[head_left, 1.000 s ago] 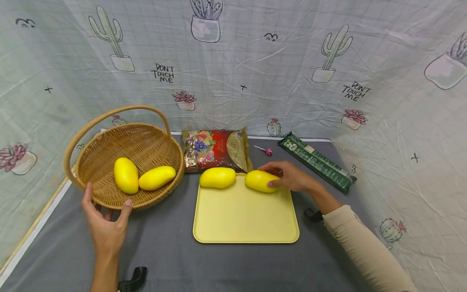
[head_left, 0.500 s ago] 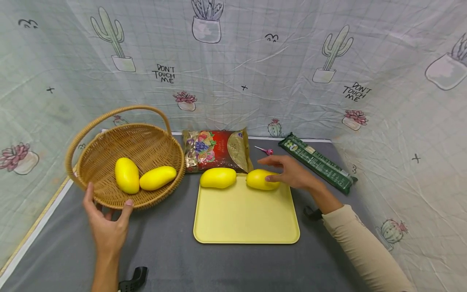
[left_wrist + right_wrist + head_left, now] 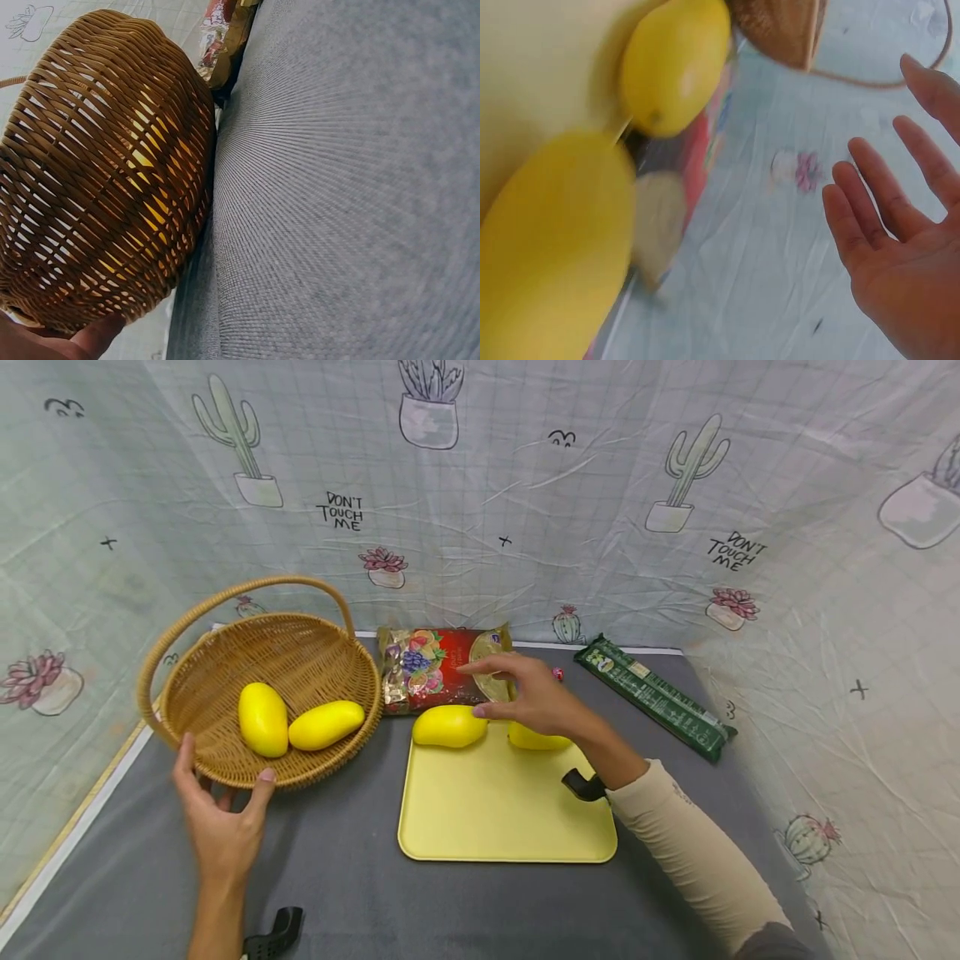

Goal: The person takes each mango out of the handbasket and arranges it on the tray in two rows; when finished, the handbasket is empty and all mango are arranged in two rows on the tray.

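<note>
Our left grip (image 3: 221,831) is clasped on the near rim of the wicker basket (image 3: 270,639), thumb & index finger showing at its edge. Our right grip (image 3: 536,693) is released, fingers loosely extended, above the far part of the yellow tray (image 3: 510,810). In the head view its thumb tip overlaps the end of the left tray mango (image 3: 446,727); the right-wrist view shows a gap btwn them.

The basket tilts toward us w/ 2 yellow mangoes inside: the left basket mango (image 3: 263,720) & right basket mango (image 3: 327,725), side by side. Yellow shows thru the weave in the left-wrist view. The other 2 are at the tray's far edge; the right tray mango (image 3: 538,740) is partly hidden by our hand.

Further back we have a red/gold candy bag (image 3: 423,664) just beyond the tray, a lollipop (image 3: 557,674) mostly hidden, & a green pkt (image 3: 652,697) lying diagonally to the right. All are on a gray tabletop (image 3: 337,868), w/ a cactus-print cloth (image 3: 457,518) behind.
</note>
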The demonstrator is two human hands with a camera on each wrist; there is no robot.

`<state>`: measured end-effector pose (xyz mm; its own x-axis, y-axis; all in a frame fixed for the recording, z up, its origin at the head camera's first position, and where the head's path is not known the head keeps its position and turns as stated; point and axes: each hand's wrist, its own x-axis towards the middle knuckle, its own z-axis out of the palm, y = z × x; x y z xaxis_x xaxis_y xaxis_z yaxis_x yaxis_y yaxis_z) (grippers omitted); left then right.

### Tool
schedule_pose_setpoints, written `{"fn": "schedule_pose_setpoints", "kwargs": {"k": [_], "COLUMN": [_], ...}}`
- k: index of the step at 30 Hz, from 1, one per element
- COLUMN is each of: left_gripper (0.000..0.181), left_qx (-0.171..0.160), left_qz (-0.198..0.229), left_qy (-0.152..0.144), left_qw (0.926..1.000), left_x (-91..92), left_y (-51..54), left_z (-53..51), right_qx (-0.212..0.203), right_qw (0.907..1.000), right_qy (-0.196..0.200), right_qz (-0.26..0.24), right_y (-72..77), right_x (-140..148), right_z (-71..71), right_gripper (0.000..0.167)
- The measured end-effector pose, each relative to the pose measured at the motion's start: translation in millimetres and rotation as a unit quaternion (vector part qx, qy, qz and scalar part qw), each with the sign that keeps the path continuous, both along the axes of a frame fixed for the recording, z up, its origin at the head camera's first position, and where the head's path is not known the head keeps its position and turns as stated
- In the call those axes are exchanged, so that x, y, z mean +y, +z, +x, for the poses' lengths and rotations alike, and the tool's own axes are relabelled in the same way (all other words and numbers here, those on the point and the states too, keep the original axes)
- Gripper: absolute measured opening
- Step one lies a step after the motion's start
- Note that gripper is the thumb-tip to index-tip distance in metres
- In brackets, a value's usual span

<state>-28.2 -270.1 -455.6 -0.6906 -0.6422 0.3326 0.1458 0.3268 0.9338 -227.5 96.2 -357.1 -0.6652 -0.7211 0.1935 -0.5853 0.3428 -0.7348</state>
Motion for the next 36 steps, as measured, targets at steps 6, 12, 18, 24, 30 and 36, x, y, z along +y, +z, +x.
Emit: {"fn": "schedule_pose_setpoints", "kwargs": {"k": [6,12,18,24,30,36], "left_gripper": [0.101,0.099,0.099,0.101,0.101,0.100], "left_qx": [0.000,0.004,0.008,0.004,0.000,0.006], "left_qz": [0.005,0.002,0.003,0.002,-0.002,-0.007], "left_qy": [0.001,0.001,-0.003,0.001,0.004,0.000], "left_qw": [1.0000,1.0000,1.0000,1.0000,1.0000,1.0000], "left_x": [-0.8,-0.6,-0.6,-1.6,-1.1,-1.0], "left_y": [-2.1,-0.7,-0.5,-3.3,-3.0,-2.2], "left_z": [-1.9,-0.4,-1.3,-1.1,-1.1,-1.3], "right_qx": [0.008,0.013,0.013,0.004,0.013,0.024], "right_qw": [0.9988,0.9964,0.9965,0.9953,0.9921,0.9826], "right_qy": [0.035,0.060,0.080,0.094,0.102,0.126], "right_qz": [-0.034,-0.058,-0.022,0.023,0.071,0.134], "right_y": [4.9,5.4,6.7,1.1,-4.6,-6.1], "right_x": [-44.4,-85.8,-123.4,-161.4,-195.6,-222.5], "right_z": [0.1,-1.2,1.6,4.5,4.1,0.0], "right_gripper": [0.056,0.056,0.057,0.058,0.058,0.060]}}
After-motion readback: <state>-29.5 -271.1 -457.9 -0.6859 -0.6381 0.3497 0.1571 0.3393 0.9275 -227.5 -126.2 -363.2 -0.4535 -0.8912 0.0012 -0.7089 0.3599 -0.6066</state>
